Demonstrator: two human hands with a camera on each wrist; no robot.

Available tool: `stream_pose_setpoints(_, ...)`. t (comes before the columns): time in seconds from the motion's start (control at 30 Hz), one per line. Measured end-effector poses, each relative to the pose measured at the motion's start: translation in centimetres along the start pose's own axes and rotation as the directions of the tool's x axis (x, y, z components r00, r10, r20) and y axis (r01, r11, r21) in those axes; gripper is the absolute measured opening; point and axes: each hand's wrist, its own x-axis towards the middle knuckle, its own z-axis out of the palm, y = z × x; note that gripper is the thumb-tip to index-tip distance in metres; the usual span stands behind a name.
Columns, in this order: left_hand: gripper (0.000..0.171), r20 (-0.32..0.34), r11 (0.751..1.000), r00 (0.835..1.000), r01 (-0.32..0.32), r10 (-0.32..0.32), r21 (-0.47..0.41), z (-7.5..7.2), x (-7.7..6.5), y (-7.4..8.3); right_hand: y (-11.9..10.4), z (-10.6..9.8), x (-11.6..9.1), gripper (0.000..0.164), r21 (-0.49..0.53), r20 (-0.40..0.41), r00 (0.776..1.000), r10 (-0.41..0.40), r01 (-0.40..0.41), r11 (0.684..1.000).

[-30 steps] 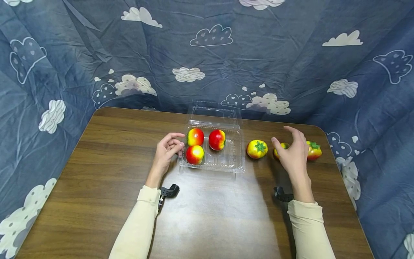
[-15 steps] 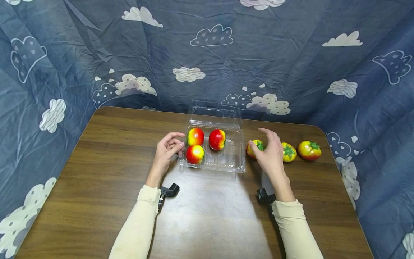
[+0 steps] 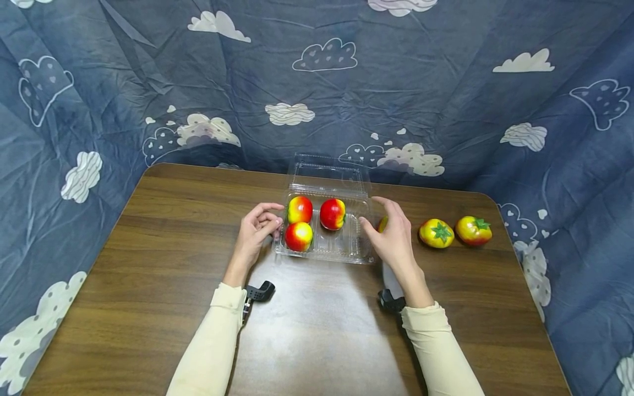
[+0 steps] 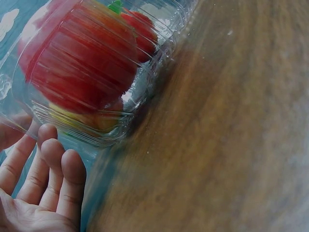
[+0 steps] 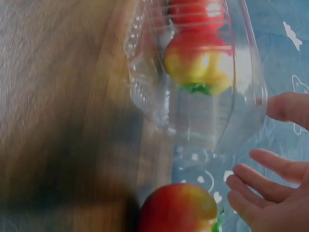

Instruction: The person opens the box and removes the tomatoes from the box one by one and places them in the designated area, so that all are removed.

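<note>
Head view: on the wooden table [image 3: 148,264], the clear container [image 3: 342,245] stands with its lid [image 3: 329,171] laid back on its far side; it looks light, so an uneven push could slide or skew it. At its left side the left hand [image 3: 252,236] is loosely bent — fingertips by the wall, no firm grip showing. At its right side the right hand [image 3: 391,236] spreads thumb and fingers wide, holding nothing; a careless sweep could knock the half-hidden fruit [image 3: 382,224] just right of the container and set it rolling. The three fruits inside [image 3: 298,236] could shift too, given bare floor in the container's right part.

The container is see-through, with ribbed walls. Its fruits are glossy, red blending into yellow; two yellower fruits [image 3: 436,233] farther to its right show green, star-like leaves.
</note>
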Motion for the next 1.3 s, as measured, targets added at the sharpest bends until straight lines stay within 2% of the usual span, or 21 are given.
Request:
stream_pose_setpoints(0.6, 0.032, -0.007, 1.0, 1.0, 0.002, -0.002, 0.012, 0.1, -0.1, 0.3, -2.0, 2.1, 0.2, 0.052, 0.145, 0.095, 0.995, -0.045, 0.031, 0.989)
stream_pose_setpoints(0.97, 0.032, -0.003, 1.0, 1.0, 0.005, -0.005, 0.007, 0.0, -0.1, 0.1, -2.3, 3.1, 0.5, 0.052, 0.142, 0.138, 0.99, -0.032, 0.012, 0.99)
stream_pose_setpoints(1.3, 0.032, -0.005, 1.0, 1.0, 0.009, -0.009, 0.006, 0.0, 0.1, 0.2, -2.7, 4.2, 1.0, 0.055, 0.071, 0.177, 0.984, -0.01, -0.003, 0.997)
